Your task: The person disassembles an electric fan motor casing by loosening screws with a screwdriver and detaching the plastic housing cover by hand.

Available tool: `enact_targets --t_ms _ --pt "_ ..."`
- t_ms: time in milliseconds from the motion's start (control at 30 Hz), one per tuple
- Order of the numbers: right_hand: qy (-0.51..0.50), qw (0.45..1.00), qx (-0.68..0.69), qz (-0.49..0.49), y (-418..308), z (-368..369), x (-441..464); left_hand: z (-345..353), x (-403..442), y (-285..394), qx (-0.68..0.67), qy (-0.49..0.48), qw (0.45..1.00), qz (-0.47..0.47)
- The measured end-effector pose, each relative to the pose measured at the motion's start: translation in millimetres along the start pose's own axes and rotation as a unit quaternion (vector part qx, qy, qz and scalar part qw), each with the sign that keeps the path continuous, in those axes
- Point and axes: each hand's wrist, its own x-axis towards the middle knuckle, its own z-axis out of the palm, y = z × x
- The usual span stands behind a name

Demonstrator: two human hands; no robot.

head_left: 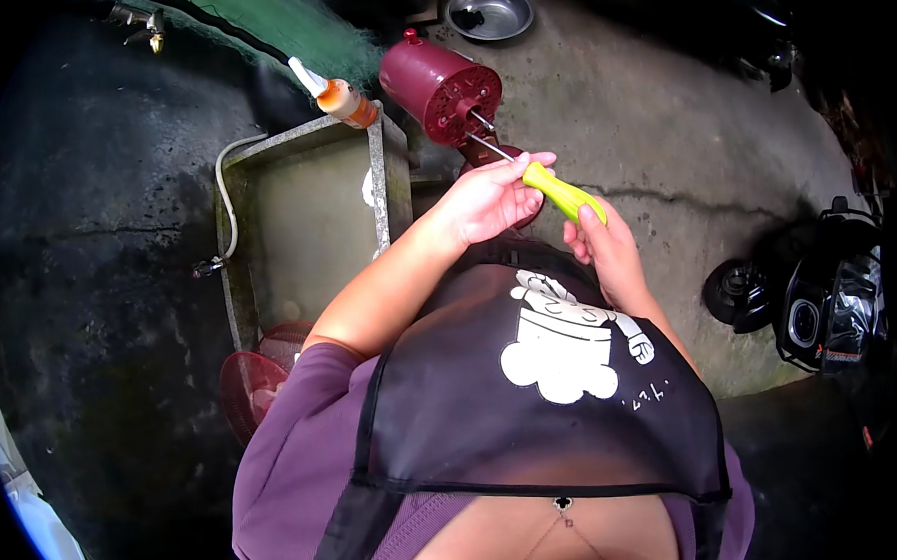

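The left hand [490,200] pinches a green screwdriver [563,189] by its neck, apparently steadying it; the right hand [607,245] clamps fingers around the handle's near end. The shaft points at a far red housing [436,84].

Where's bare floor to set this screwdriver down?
Bare concrete floor lies right of the red motor housing, between the metal bowl and black object. Crowded: around the screwdriver, left hand, right hand, and beside the basin near the spray bottle.
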Motion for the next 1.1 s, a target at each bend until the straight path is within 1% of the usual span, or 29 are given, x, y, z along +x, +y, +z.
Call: enact_targets --t_ms 67,100,167,233,433,500,533,600,633,700,833,900,1100 --pt "0.013 0.999 -0.018 -0.031 1 5 -1 -5 3 2 0.001 -0.018 1.0 -0.002" --pt "0.017 0.999 -0.015 -0.028 3 7 -1 -4 4 3 0.001 -0.023 1.0 -0.003" --pt "0.01 0.999 -0.008 -0.044 6 9 -1 -2 6 7 0.003 -0.02 1.0 -0.012" --pt "0.02 0.999 0.003 -0.034 5 12 -1 -1 8 8 0.019 -0.008 1.0 -0.006" --pt "0.036 0.997 -0.002 -0.073 12 8 6 9 5 9 0.043 0.006 0.999 -0.007" --pt "0.036 0.991 -0.029 -0.126 19 3 11 12 5 11 0.045 0.021 0.999 -0.012" --pt "0.038 0.99 -0.024 -0.13 19 3 13 13 4 12 0.05 0.018 0.998 -0.018" --pt "0.06 0.981 -0.07 -0.171 22 5 14 14 1 13 0.054 0.021 0.998 -0.025" --pt "0.063 0.981 -0.062 -0.173 21 7 14 16 0 15 0.051 0.023 0.998 -0.031" --pt "0.088 0.973 -0.108 -0.184 15 11 9 17 0 16 0.059 0.031 0.997 -0.036" --pt "0.107 0.967 -0.106 -0.204 18 16 7 21 -1 17 0.066 0.035 0.997 -0.034" --pt "0.103 0.963 -0.106 -0.227 21 14 8 20 0 16 0.067 0.039 0.996 -0.035" --pt "0.084 0.964 -0.112 -0.226 27 9 14 16 -1 13 0.064 0.038 0.997 -0.021"
